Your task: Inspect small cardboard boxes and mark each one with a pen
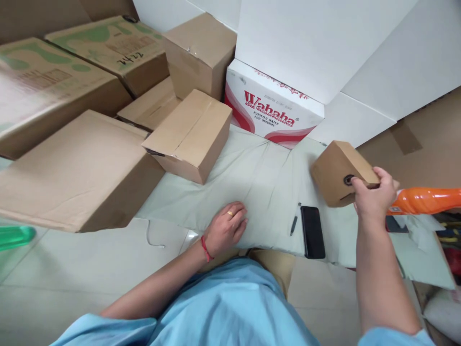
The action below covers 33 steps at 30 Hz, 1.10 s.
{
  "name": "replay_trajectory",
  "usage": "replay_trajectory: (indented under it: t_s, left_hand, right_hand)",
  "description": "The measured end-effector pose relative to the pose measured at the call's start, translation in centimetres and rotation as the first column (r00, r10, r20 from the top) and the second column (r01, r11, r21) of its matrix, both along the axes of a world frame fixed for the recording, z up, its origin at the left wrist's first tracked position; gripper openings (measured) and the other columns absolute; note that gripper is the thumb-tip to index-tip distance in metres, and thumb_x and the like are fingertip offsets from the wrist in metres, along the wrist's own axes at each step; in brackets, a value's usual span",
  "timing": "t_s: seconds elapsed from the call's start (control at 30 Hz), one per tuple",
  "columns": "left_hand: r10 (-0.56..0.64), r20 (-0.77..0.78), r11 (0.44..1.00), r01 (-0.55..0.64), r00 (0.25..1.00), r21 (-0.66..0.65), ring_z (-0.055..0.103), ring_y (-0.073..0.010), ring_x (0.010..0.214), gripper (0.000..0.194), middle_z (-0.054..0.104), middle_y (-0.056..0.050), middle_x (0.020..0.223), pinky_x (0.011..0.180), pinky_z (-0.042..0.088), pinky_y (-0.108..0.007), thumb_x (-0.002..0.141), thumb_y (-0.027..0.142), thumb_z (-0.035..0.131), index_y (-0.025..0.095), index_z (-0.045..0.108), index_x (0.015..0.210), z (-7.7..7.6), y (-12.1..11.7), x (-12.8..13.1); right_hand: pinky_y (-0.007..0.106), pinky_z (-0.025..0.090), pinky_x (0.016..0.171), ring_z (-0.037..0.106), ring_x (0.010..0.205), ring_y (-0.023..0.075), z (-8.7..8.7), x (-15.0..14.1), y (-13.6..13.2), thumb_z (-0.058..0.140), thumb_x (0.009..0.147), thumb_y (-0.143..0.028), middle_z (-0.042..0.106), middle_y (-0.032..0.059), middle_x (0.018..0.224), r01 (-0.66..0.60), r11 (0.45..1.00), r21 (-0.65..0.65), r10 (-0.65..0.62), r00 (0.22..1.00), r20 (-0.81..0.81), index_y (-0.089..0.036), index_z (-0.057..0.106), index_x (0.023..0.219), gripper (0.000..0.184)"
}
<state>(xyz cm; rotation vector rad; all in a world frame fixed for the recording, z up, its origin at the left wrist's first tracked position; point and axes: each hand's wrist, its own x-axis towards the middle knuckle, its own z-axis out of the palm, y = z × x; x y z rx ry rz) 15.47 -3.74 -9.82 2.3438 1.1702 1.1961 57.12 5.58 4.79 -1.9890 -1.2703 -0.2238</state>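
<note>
At the right, my right hand [376, 197] grips a small brown cardboard box [331, 175] by its right end. The thumb presses beside a black-ringed round hole in the box's side. The box is tilted, close above the pale green cloth [259, 192] at the table's right; whether it touches the cloth I cannot tell. My left hand [226, 228], with a ring and a red wrist cord, rests palm down near the cloth's front edge. Its fingers are loosely bent with nothing seen in them. Between the hands lie a black phone [313, 232] and a pen [296, 219].
Several cardboard boxes crowd the left, including a closed small one [192, 129] and a large plain one [72, 168]. A white Wahaha carton [270, 105] stands at the back. An orange bottle [428, 199] is beyond my right hand. A green object [16, 237] sits far left.
</note>
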Motion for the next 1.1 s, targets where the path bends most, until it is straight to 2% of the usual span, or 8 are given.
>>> replay_trajectory:
  t_s: [0.2,0.3,0.47,0.53,0.67,0.77,0.9,1.1]
  left_hand:
    - [-0.027,-0.128,0.996,0.037,0.991,0.076,0.075,-0.0291,0.109,0.01,0.077,-0.012,0.105,0.095,0.065,-0.044,0.101,0.013,0.059,0.017,0.068,0.102,-0.1,-0.1,0.3]
    - [-0.033,-0.103,0.998,0.039,0.994,0.051,0.075,-0.0287,0.11,0.01,0.077,-0.012,0.106,0.096,0.065,-0.045,0.102,0.014,0.059,0.017,0.069,0.103,-0.2,-0.2,0.3]
    - [0.028,0.106,0.998,-0.033,0.994,0.046,0.067,-0.0294,0.132,0.022,0.072,-0.012,0.126,0.105,0.062,-0.046,0.1,0.011,0.063,0.022,0.066,0.118,1.5,-0.6,-1.7]
    - [0.195,0.155,0.963,-0.219,0.969,0.156,0.06,-0.0341,0.141,0.036,0.067,-0.013,0.135,0.112,0.056,-0.055,0.096,0.015,0.072,0.025,0.065,0.129,3.0,-0.1,-3.5]
    - [0.46,0.286,0.748,-0.54,0.841,0.385,0.039,-0.0434,0.156,0.083,0.053,-0.01,0.152,0.131,0.029,-0.072,0.081,0.045,0.094,0.03,0.052,0.151,6.5,3.1,-7.1]
    - [0.602,0.2,0.759,-0.632,0.773,0.159,0.024,-0.0492,0.163,0.102,0.037,-0.012,0.167,0.134,0.017,-0.073,0.078,0.06,0.093,0.027,0.043,0.16,8.1,6.1,-8.2]
    - [0.626,0.017,0.779,-0.626,0.78,0.044,0.015,-0.0563,0.161,0.08,0.04,-0.016,0.165,0.129,0.014,-0.08,0.074,0.049,0.095,0.023,0.064,0.143,8.0,7.9,-7.6]
    - [0.597,0.129,0.792,-0.607,0.792,0.061,0.048,-0.0443,0.138,0.053,0.057,-0.013,0.135,0.12,0.038,-0.072,0.073,0.041,0.092,0.023,0.074,0.119,8.3,4.4,-5.5]
  right_hand:
    - [0.06,0.03,0.116,0.038,0.143,0.0416,-1.1,4.9,4.9,0.071,0.09,-0.031,0.041,0.0275,0.158,0.075,0.978,-0.194,0.021,0.894,0.449,-0.019,0.046,0.163,0.078]
    - [0.068,0.022,0.117,0.026,0.153,0.0429,-3.1,6.0,5.8,0.06,0.101,-0.04,0.033,0.0316,0.167,0.14,0.937,-0.321,0.033,0.876,0.481,-0.017,0.044,0.163,0.067]
    - [0.076,0.018,0.118,0.022,0.157,0.045,-7.1,5.3,5.6,0.061,0.096,-0.044,0.043,0.0315,0.164,0.118,0.849,-0.516,0.09,0.928,0.361,-0.01,0.067,0.137,0.054]
    - [0.073,0.024,0.119,0.031,0.153,0.045,-8.3,3.8,4.3,0.063,0.089,-0.04,0.047,0.0316,0.161,0.041,0.905,-0.423,0.103,0.945,0.312,-0.008,0.069,0.135,0.056]
    - [0.063,0.039,0.117,0.055,0.135,0.0385,-8.8,-1.5,-0.7,0.06,0.089,-0.04,0.064,0.0258,0.139,-0.218,0.955,-0.203,0.256,0.949,0.184,-0.013,0.075,0.121,0.045]
    - [0.057,0.047,0.115,0.062,0.129,0.0337,-8.1,-6.3,-5.6,0.06,0.096,-0.041,0.07,0.0185,0.131,-0.336,0.941,-0.052,0.339,0.935,0.101,-0.02,0.078,0.112,0.031]
    - [0.053,0.051,0.113,0.071,0.116,0.0295,-7.6,-10.8,-11.0,0.066,0.099,-0.037,0.077,0.0114,0.115,-0.393,0.918,0.057,0.397,0.909,-0.129,-0.025,0.08,0.104,0.02]
    - [0.044,0.06,0.094,0.074,0.096,0.0254,-9.2,-13.4,-14.6,0.075,0.095,-0.048,0.08,0.0068,0.105,-0.316,0.947,0.05,0.279,0.737,-0.616,-0.025,0.083,0.1,0.025]
